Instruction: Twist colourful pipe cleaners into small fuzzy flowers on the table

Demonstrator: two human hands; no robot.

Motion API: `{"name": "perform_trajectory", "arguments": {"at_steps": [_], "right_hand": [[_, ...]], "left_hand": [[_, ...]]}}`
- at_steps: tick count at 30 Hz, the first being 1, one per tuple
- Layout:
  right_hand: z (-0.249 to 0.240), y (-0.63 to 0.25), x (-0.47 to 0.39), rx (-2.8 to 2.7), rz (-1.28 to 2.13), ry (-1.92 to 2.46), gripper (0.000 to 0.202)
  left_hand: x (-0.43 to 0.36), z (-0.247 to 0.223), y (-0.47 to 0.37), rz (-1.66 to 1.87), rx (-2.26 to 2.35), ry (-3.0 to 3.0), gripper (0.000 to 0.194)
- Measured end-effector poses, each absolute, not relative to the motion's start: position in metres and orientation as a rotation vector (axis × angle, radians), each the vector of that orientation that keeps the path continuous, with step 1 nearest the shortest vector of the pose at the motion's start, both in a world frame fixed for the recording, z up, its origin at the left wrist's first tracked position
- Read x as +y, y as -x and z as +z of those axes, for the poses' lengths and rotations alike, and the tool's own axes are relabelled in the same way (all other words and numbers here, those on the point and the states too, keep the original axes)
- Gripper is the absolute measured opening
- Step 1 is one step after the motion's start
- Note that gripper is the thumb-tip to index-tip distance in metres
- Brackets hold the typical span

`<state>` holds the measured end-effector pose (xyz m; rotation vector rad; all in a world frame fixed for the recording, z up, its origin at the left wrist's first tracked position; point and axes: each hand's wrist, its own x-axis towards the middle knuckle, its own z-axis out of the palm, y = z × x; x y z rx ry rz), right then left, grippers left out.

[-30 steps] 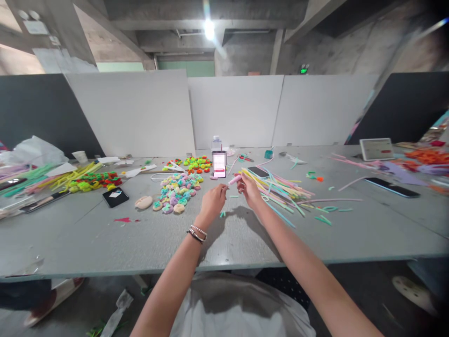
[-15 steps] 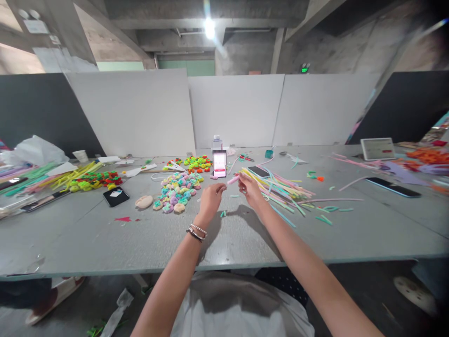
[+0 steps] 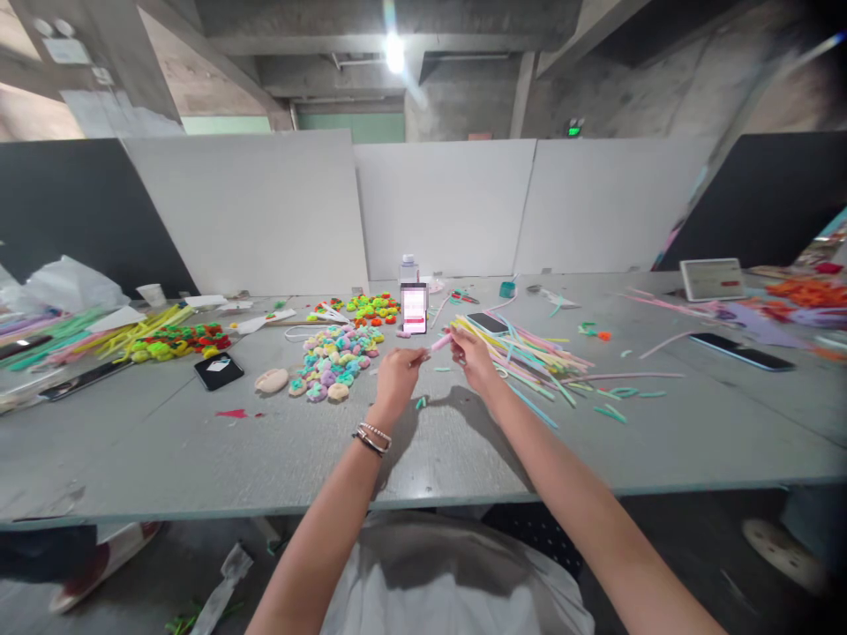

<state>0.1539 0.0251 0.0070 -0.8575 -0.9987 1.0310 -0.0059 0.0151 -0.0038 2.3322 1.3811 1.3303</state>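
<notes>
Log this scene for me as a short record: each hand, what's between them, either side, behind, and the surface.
Left hand: fingers pinched at one end of the pink fuzzy piece
Right hand: fingers at its other end
Left side: pile of pastel fuzzy pieces
Right side: loose pastel stems
Behind: upright phone, screen lit, before a bottle
Surface: grey table
</notes>
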Motion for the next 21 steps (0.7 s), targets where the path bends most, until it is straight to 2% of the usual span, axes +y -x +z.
{"name": "perform_trajectory", "arguments": {"at_steps": [8,15,21], "right_hand": [[0.0037,-0.1545,0.0285,-1.004,1.012,0.858,0.040],[0.0046,-0.1511,0.0253,-1.051,1.190,0.874,0.043],[-0.0026,-0.1455,0.0242,-1.242,1.236,0.867,0.033]], "left_hand": [[0.0154,-0.0050,0.0059,1.309,1.458,-2.395,0.021],[0.0188,-0.0091,0.0052,1.394,1.411,-2.402,0.023],[0.0176,-0.0083,0.0048,1.348,1.387,-2.480,0.024]]}}
